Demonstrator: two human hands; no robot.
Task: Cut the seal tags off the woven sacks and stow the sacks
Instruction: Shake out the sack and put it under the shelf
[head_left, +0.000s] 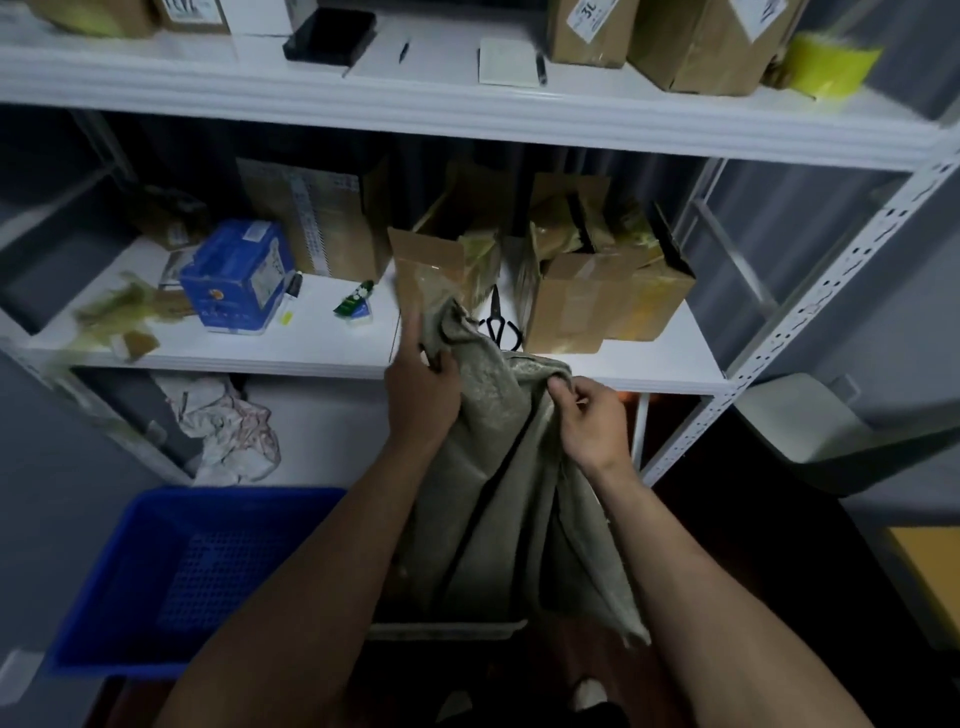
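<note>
A grey-green woven sack (493, 483) hangs in front of the white shelf, held up by both hands. My left hand (423, 387) grips its bunched top left part, which rises toward the shelf. My right hand (592, 415) pinches the sack's top right edge between thumb and fingers. Black scissors (501, 325) lie on the middle shelf just behind the sack, between two cardboard boxes. No seal tag is plainly visible on the sack.
The middle shelf (322, 358) carries a blue box (234, 275), open cardboard boxes (597, 291) with yellow-green material, and a small green tube (356, 304). A blue plastic crate (192, 577) stands on the floor at left. Crumpled white cloth (228, 426) lies under the shelf.
</note>
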